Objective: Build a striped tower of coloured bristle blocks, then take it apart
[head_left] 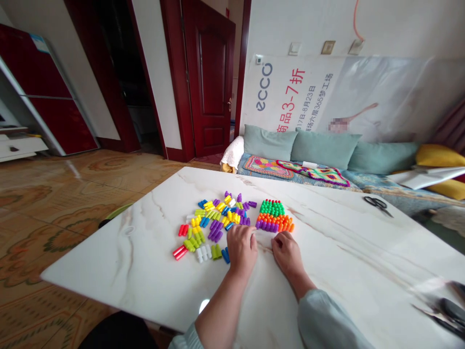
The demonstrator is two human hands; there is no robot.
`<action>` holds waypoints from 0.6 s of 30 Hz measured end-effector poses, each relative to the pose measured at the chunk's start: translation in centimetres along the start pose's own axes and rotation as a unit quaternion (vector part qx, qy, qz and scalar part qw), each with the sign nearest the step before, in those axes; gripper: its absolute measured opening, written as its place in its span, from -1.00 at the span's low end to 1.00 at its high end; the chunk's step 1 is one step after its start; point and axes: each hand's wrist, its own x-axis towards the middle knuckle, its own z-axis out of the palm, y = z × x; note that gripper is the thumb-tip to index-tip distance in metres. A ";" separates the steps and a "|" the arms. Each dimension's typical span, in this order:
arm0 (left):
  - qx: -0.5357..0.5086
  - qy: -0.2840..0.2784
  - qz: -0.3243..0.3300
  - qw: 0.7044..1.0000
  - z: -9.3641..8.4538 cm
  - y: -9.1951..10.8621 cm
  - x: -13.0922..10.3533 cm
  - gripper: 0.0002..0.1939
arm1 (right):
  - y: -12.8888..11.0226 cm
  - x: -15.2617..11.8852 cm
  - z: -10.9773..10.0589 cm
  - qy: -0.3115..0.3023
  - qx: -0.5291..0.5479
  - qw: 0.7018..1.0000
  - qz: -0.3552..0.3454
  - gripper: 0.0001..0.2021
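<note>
My left hand (242,248) is at the right edge of a loose spread of small plastic bullet-shaped pieces, purple (216,230), yellow (196,221), lime (216,252), grey, red and blue. Its fingers curl down and in, and their tips are hidden. My right hand (287,251) rests curled on the table, just short of a neat block of pieces standing close together. That block has green rows (272,208), orange rows (279,219) and a purple row (267,226) at the near left. Whatever either hand pinches is out of sight.
A white marbled table (345,271) carries everything. Black scissors (378,204) lie at its far right, and another black-handled tool (446,310) sits at the near right edge. Behind stands a sofa with green cushions (323,148); a red door (210,82) is beyond.
</note>
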 end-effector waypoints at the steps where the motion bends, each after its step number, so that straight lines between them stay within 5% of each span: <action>1: 0.059 0.032 -0.025 0.997 -0.6 -0.2 0.3 -0.69 | 0.0 0.0 0.0 -0.003 -0.003 1.000 -0.003 -0.80; 4: 0.185 0.066 -0.131 0.972 -1.6 -1.7 1.0 -0.48 | 0.2 0.0 0.2 -0.009 -0.015 1.000 -0.003 -0.80; 7: 0.240 0.016 -0.204 0.949 -1.6 -3.5 1.3 -0.41 | 0.4 0.0 0.3 -0.017 -0.028 0.999 0.001 -0.82; 18: 0.259 -0.013 -0.196 0.946 -2.1 -6.1 3.1 -0.70 | 0.5 0.0 0.5 -0.051 -0.068 0.996 0.017 -0.86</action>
